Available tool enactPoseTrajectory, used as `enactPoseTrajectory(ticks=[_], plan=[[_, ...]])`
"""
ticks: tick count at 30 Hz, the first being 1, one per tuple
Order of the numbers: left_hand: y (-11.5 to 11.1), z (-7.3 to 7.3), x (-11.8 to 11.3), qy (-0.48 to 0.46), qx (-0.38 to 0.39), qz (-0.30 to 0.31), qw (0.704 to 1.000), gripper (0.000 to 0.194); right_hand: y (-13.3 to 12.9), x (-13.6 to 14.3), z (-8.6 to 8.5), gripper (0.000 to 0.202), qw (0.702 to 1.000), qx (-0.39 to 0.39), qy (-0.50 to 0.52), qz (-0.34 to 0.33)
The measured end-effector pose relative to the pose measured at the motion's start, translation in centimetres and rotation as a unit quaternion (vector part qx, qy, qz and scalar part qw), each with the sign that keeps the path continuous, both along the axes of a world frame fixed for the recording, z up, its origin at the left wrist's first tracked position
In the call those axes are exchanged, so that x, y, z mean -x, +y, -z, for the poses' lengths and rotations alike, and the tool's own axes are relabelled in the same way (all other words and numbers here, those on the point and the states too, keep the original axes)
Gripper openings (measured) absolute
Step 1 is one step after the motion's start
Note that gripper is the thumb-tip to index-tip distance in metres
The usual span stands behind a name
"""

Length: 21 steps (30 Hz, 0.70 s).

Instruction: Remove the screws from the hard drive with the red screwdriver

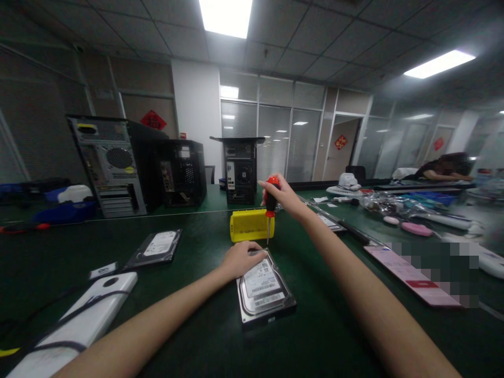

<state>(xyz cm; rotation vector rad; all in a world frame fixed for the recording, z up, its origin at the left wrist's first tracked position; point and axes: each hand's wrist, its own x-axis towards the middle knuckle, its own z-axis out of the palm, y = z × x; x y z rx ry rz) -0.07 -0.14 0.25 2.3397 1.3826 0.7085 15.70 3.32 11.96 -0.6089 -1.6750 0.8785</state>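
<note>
A silver hard drive (pixel 262 286) with a white label lies flat on the green table. My left hand (pixel 241 260) grips its far left part, the thumb across the top of the label; the fingertips beyond the far edge are partly hidden. In my right hand (pixel 284 194) is a screwdriver (pixel 270 202) with a red and black handle, held upright. Its shaft points down at the drive's far edge, near my left thumb; whether the tip touches a screw I cannot tell. Just behind the drive stands a yellow open tray (pixel 252 224) with small dark bits in it.
Another hard drive (pixel 157 248) lies to the left, near a white power strip (pixel 92 310) with a dark cable. Computer cases (pixel 118 168) stand at the back. On the right are a pink board (pixel 413 278) and bagged parts (pixel 394 202). A person (pixel 441 168) leans on the table far right.
</note>
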Motion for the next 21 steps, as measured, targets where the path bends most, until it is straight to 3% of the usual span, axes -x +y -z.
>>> enactPoseTrajectory(ticks=[9, 12, 17, 21], plan=[[-0.1, -0.1, 0.0, 0.001, 0.000, 0.001, 1.000, 0.040, -0.9, -0.2, -0.5, 0.023, 0.997, 0.054, -0.048, 0.000], [0.0, -0.1, 0.0, 0.001, 0.001, 0.000, 1.000, 0.040, -0.9, -0.4, -0.5, 0.023, 0.996, 0.037, -0.086, 0.007], [0.0, 0.0, 0.0, 0.002, 0.001, 0.000, 1.000, 0.041, -0.1, -0.9, -0.1, 0.033, 0.970, -0.102, -0.179, 0.129], [0.0, 0.0, 0.1, 0.002, -0.002, 0.002, 1.000, 0.040, 0.4, -1.2, 0.2, 0.037, 0.945, -0.142, -0.205, 0.210]])
